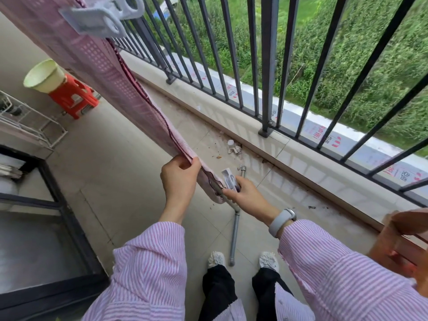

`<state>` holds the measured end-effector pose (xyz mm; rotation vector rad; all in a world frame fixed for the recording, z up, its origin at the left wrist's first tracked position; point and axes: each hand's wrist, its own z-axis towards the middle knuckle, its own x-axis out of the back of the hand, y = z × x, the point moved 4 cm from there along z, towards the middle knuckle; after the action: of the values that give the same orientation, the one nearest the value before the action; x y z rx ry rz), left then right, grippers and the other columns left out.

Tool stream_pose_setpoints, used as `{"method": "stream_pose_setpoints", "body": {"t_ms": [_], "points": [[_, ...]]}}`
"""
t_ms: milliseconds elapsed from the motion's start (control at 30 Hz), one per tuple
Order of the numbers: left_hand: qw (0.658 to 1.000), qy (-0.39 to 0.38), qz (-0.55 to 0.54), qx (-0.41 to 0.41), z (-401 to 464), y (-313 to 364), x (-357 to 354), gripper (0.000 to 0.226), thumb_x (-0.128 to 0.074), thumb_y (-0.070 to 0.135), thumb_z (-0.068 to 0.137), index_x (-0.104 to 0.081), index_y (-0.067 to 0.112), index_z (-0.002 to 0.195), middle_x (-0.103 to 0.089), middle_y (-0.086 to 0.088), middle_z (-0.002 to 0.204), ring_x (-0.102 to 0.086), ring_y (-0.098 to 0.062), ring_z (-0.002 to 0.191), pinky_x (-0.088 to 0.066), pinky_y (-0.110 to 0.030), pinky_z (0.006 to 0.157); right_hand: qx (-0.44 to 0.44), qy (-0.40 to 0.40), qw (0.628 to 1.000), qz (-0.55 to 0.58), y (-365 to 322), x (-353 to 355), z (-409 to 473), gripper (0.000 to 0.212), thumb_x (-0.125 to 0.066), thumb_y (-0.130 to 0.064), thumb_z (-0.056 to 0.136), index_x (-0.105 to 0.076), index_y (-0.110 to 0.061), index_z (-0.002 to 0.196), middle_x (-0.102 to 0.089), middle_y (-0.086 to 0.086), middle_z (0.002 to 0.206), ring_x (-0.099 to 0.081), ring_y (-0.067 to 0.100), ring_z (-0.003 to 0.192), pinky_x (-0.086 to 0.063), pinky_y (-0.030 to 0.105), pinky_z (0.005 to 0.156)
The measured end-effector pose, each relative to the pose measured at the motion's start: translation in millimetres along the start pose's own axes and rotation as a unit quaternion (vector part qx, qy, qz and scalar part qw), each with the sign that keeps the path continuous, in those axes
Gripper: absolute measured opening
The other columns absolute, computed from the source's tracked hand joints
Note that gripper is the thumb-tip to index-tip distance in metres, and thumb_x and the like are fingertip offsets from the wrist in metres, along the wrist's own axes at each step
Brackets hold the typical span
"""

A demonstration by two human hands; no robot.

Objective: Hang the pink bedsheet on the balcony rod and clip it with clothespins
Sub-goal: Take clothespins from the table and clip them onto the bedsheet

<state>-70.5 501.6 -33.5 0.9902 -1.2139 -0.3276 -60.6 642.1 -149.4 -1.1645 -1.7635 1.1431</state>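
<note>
The pink bedsheet (108, 72) hangs folded, running from the top left down to my hands. A large pale grey clothespin (102, 16) clamps it near the top edge of the view; the rod itself is out of sight. My left hand (180, 179) pinches the sheet's dark-stitched lower edge between thumb and fingers. My right hand (245, 195) pinches the sheet's bottom corner just to the right. A small white and dark object (229, 179) lies at my right fingertips; I cannot tell whether it is held or lies on the floor.
The dark metal railing (268, 66) runs along the right on a low curb. A grey pipe (235, 228) lies on the floor by my feet, with litter (234, 149) at the curb. A red stool (74, 96) carries a pale green basin (44, 75). A wooden chair (405, 239) stands at right.
</note>
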Motion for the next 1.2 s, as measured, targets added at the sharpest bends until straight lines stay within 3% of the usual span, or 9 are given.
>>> {"method": "stream_pose_setpoints", "body": {"t_ms": [67,167,267,333,600,767,867,967,1200], "points": [[1.0,0.007,0.005,0.0,1,-2,1,0.025,-0.059,0.019,0.078,-0.055,0.015,0.054,-0.058,0.006,0.052,-0.049,-0.009,0.052,-0.04,-0.022,0.055,0.032,0.018,0.999,-0.034,-5,1,-1,0.012,-0.061,-0.019,0.083,-0.055,-0.015,0.093,-0.059,0.005,0.079,-0.055,0.016,0.064,-0.045,0.032,0.062],[0.999,0.021,0.033,-0.031,-2,-3,4,0.032,-0.06,0.02,0.079,-0.049,0.018,0.048,-0.052,0.009,0.045,-0.046,-0.003,0.047,-0.034,-0.012,0.051,0.1,0.054,0.986,-0.122,-15,0,-5,0.028,-0.058,-0.029,0.085,-0.054,-0.023,0.112,-0.063,-0.002,0.084,-0.058,0.015,0.067,-0.038,0.023,0.058],[0.996,0.031,0.051,-0.063,-7,-3,8,0.037,-0.061,0.018,0.079,-0.043,0.023,0.047,-0.049,0.013,0.045,-0.046,-0.002,0.048,-0.032,-0.008,0.048,0.136,0.067,0.968,-0.2,-20,-4,-7,0.042,-0.054,-0.034,0.087,-0.043,-0.022,0.126,-0.067,0.009,0.092,-0.06,0.029,0.082,-0.042,0.032,0.065],[0.996,0.034,0.051,-0.067,-8,-3,9,0.032,-0.062,0.017,0.08,-0.048,0.021,0.052,-0.051,0.011,0.048,-0.046,-0.007,0.049,-0.03,-0.015,0.048,0.149,0.059,0.957,-0.243,-22,-9,-7,0.046,-0.052,-0.036,0.088,-0.038,-0.02,0.129,-0.067,0.012,0.096,-0.06,0.034,0.085,-0.044,0.037,0.066],[0.995,0.031,0.062,-0.065,-7,-1,10,0.031,-0.063,0.018,0.079,-0.05,0.019,0.052,-0.05,0.013,0.046,-0.044,-0.007,0.046,-0.031,-0.009,0.047,0.153,0.089,0.915,-0.363,-38,-12,-8,0.036,-0.049,-0.045,0.087,-0.053,-0.01,0.093,-0.067,0.016,0.086,-0.06,0.036,0.079,-0.028,0.032,0.056],[0.996,0.025,0.079,-0.045,-3,-3,9,0.024,-0.061,0.025,0.079,-0.063,0.013,0.058,-0.063,0.002,0.055,-0.055,-0.015,0.056,-0.031,-0.017,0.051,0.144,0.1,0.897,-0.406,-48,-20,-10,0.029,-0.046,-0.035,0.091,-0.054,-0.007,0.093,-0.067,0.018,0.087,-0.06,0.036,0.078,-0.03,0.033,0.057],[0.998,0.021,0.062,-0.017,-2,-3,7,0.026,-0.059,0.026,0.079,-0.061,0.019,0.053,-0.067,0.002,0.058,-0.064,-0.019,0.065,-0.044,-0.025,0.064,0.139,0.104,0.894,-0.413,-51,-25,-12,0.031,-0.045,-0.037,0.092,-0.055,-0.008,0.095,-0.068,0.017,0.087,-0.06,0.036,0.077,-0.033,0.034,0.058],[0.999,0.008,0.045,-0.002,0,1,4,0.031,-0.058,0.023,0.079,-0.056,0.024,0.048,-0.064,0.011,0.052,-0.067,-0.016,0.064,-0.053,-0.032,0.075,0.134,0.112,0.897,-0.407,-50,-21,-17,0.029,-0.045,-0.034,0.092,-0.055,-0.008,0.097,-0.068,0.017,0.088,-0.06,0.036,0.078,-0.032,0.033,0.058],[1.0,-0.009,0.023,0.015,-1,-2,3,0.02,-0.058,0.025,0.078,-0.066,0.018,0.061,-0.069,0.006,0.059,-0.068,-0.01,0.067,-0.054,-0.037,0.076,0.12,0.121,0.908,-0.382,-58,-17,-7,0.03,-0.047,-0.034,0.091,-0.056,-0.006,0.092,-0.067,0.019,0.085,-0.06,0.037,0.077,-0.033,0.034,0.057]]}}
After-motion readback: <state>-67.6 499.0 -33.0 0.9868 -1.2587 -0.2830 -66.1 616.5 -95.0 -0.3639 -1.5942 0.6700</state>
